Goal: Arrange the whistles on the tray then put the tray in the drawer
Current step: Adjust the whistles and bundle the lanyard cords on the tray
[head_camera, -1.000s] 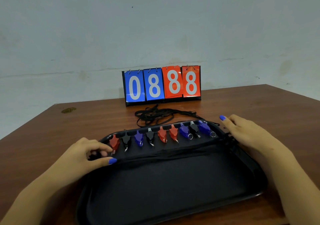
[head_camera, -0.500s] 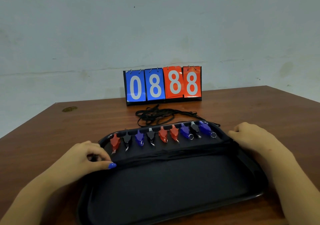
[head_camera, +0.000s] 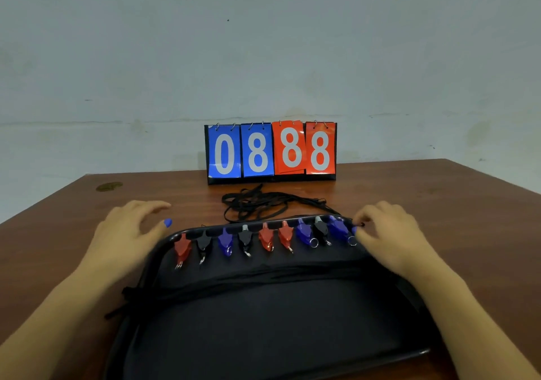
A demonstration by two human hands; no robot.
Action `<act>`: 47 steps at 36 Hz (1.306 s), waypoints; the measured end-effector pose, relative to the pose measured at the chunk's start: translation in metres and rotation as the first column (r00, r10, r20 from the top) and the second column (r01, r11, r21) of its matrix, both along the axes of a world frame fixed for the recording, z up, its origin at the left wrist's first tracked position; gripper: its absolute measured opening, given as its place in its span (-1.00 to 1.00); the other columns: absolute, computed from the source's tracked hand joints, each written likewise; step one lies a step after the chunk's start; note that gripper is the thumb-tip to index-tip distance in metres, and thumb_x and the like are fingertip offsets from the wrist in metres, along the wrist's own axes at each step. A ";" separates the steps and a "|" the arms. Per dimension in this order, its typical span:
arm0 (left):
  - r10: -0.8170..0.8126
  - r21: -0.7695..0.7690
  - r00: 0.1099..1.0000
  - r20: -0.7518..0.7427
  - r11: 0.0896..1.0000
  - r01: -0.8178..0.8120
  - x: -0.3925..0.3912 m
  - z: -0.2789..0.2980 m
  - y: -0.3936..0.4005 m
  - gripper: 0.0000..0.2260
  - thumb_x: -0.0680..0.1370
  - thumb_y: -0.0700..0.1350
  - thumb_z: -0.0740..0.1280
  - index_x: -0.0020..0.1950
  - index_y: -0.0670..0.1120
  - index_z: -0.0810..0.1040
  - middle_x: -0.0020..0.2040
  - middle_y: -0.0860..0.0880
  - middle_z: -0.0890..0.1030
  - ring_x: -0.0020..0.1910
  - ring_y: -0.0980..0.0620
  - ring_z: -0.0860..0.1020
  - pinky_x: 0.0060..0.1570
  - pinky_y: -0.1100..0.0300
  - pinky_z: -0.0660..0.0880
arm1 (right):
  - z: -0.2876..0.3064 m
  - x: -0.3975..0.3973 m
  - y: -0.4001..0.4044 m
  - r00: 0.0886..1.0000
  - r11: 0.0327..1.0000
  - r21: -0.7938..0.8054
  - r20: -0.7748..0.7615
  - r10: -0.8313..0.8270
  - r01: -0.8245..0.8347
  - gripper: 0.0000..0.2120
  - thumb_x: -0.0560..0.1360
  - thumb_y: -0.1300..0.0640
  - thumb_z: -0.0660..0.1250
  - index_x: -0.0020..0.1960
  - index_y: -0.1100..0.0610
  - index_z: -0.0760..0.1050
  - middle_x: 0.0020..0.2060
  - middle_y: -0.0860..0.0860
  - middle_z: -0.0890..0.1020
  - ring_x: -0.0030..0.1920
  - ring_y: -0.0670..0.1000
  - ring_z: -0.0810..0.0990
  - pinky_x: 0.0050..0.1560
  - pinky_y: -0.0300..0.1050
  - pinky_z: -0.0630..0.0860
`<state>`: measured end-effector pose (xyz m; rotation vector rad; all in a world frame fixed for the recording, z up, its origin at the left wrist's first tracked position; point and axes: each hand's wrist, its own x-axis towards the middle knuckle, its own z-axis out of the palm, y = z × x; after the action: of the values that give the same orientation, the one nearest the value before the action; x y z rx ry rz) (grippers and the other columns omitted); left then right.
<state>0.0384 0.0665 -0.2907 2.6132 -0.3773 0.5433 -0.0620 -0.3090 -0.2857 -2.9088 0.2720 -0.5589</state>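
Observation:
A black tray (head_camera: 263, 335) lies on the wooden table in front of me. Along its far edge stands a row of several whistles, from a red whistle (head_camera: 183, 248) at the left end to a blue whistle (head_camera: 338, 227) at the right end, with black and more red and blue ones between. Their black cords (head_camera: 263, 274) run across the tray's middle. My left hand (head_camera: 128, 233) hovers by the tray's far left corner, fingers loosely spread, holding nothing. My right hand (head_camera: 389, 233) is at the far right corner, its curled fingertips pinching a black cord beside the last blue whistle.
A flip scoreboard (head_camera: 270, 151) reading 0888 stands at the back of the table (head_camera: 439, 204) against the wall. A loose bundle of black cords (head_camera: 254, 204) lies between it and the tray. No drawer is in view.
My left hand let go of the cords at the tray's left rim and lifted toward the far left corner. My right hand slid along the right rim to the far right corner.

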 end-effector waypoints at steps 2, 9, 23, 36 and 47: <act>-0.009 -0.007 0.996 -0.088 1.000 0.008 0.007 0.006 -0.009 -0.82 0.49 0.10 0.27 0.06 0.16 0.55 0.12 0.05 0.60 0.12 -0.07 0.53 0.15 -0.08 0.44 | -0.001 0.001 0.005 0.997 0.997 -0.005 -0.023 0.074 -0.075 -0.86 0.54 0.00 0.18 0.09 -0.12 0.40 -0.01 -0.14 0.34 0.02 -0.11 0.24 0.19 -0.10 0.26; -0.022 0.013 0.928 -0.372 0.999 0.029 0.043 0.008 -0.054 -0.81 0.54 -0.10 0.26 0.11 0.01 0.59 0.17 -0.04 0.60 0.15 -0.04 0.52 0.14 0.15 0.41 | 0.002 0.002 0.003 0.997 0.996 0.027 -0.001 0.080 -0.080 -0.88 0.54 0.06 0.17 -0.02 -0.17 0.32 -0.02 -0.16 0.37 0.07 -0.09 0.30 0.16 -0.12 0.23; -0.024 -0.121 0.714 -0.700 0.989 -0.085 0.070 0.017 -0.063 -0.80 0.35 -0.40 0.32 -0.37 -0.18 0.67 -0.25 -0.22 0.68 -0.22 -0.19 0.63 -0.07 -0.03 0.61 | 0.003 0.003 0.005 0.989 0.982 0.124 -0.007 0.146 -0.144 -0.86 0.54 0.12 0.21 -0.02 -0.14 0.36 -0.05 -0.16 0.42 0.02 -0.10 0.35 0.03 -0.18 0.29; 0.165 -0.003 0.694 -0.700 0.972 -0.234 0.084 0.000 -0.015 -0.76 0.56 -0.05 0.22 -0.26 -0.12 0.48 -0.47 -0.04 0.44 -0.53 0.02 0.38 -0.48 0.33 0.28 | 0.004 0.001 0.008 0.983 0.968 0.176 -0.008 0.181 -0.177 -0.85 0.54 0.15 0.20 -0.01 -0.12 0.36 -0.03 -0.14 0.44 0.03 -0.11 0.37 0.08 -0.20 0.34; -0.086 -0.295 0.750 -0.656 0.944 -0.150 0.064 0.013 -0.016 -0.88 0.54 -0.17 0.28 -0.03 -0.20 0.58 -0.27 -0.05 0.52 -0.43 0.06 0.41 -0.61 0.36 0.31 | 0.004 -0.001 0.009 0.981 0.960 0.205 0.001 0.193 -0.189 -0.83 0.53 0.16 0.23 -0.03 -0.12 0.37 -0.04 -0.12 0.47 0.00 -0.10 0.40 0.00 -0.23 0.32</act>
<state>0.1020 0.0502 -0.2772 2.2828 0.0041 -0.3189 -0.0627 -0.2999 -0.2819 -2.7022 0.0455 -0.4442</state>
